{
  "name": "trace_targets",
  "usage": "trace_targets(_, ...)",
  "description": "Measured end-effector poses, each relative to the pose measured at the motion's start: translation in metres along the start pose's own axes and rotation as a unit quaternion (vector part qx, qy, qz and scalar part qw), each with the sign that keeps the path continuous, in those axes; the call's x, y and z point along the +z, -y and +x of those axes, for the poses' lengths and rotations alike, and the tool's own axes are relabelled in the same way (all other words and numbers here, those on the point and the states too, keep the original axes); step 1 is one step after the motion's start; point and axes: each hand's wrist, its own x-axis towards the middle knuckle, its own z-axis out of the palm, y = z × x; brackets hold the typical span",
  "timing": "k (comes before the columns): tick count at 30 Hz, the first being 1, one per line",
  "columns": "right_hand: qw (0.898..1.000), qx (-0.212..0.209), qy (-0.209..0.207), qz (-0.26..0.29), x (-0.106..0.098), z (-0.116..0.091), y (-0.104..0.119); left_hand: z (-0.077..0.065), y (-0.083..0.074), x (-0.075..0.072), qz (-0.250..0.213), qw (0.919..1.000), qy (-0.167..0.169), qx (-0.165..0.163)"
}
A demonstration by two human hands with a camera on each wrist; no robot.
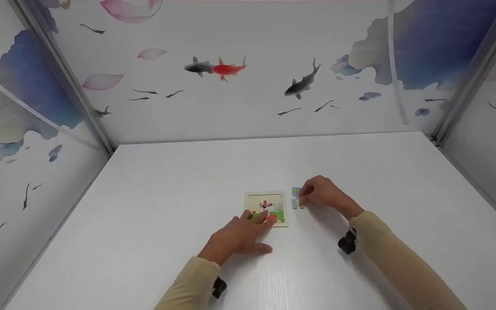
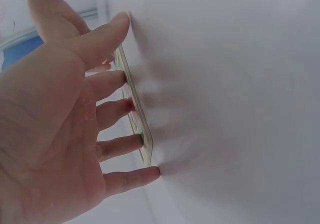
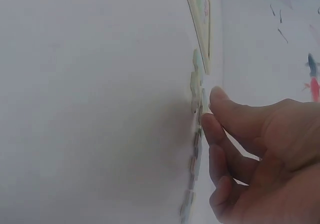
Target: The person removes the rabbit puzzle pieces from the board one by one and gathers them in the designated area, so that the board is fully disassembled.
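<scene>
A small square jigsaw tray (image 1: 286, 211) with a pale frame lies on the table. Pieces fitted in its lower part form a picture with red, white and green; its upper part shows bare backing. My left hand (image 1: 239, 234) rests on the lower left of the tray with fingers extended, and its thumb lies out to the side. Just right of the tray, my right hand (image 1: 323, 191) pinches a puzzle piece (image 3: 204, 104) between thumb and index finger, low over the table. Its print is mostly hidden. Other loose puzzle pieces (image 1: 295, 191) lie beside and partly under that hand.
The white table (image 1: 179, 181) is bounded by printed panels at the back (image 1: 256, 112) and both sides. Dark wrist cameras (image 1: 348, 242) sit beneath both sleeves, close above the tabletop.
</scene>
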Motion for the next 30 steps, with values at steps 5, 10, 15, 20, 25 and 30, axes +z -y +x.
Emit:
trace_targets(5, 1.0, -0.016, 0.0, -0.014, 0.005, -0.001, -0.001, -0.001, 0.0, 0.0, 0.003, 1.0, 0.001, -0.004)
trace_targets(10, 1.0, -0.02, 0.002, -0.012, 0.002, 0.0, 0.003, -0.003, -0.004, 0.001, 0.014, 0.9998, -0.014, 0.008)
trace_targets(15, 0.999, -0.032, 0.009, -0.003, -0.001, 0.003, 0.014, -0.003, -0.012, 0.004, 0.049, 0.9974, -0.031, 0.043)
trace_targets(20, 0.998, -0.062, 0.026, 0.014, 0.005, 0.007, 0.03, 0.001, -0.017, 0.008, 0.066, 0.996, -0.032, 0.051)
trace_targets(25, 0.995, -0.094, 0.026, 0.023, 0.018, 0.012, 0.044, 0.004, -0.022, 0.007, 0.09, 0.993, -0.048, 0.059)
trace_targets(30, 0.996, -0.073, 0.039, 0.018, 0.034, 0.016, 0.053, 0.006, -0.024, 0.009, 0.093, 0.993, -0.043, 0.058)
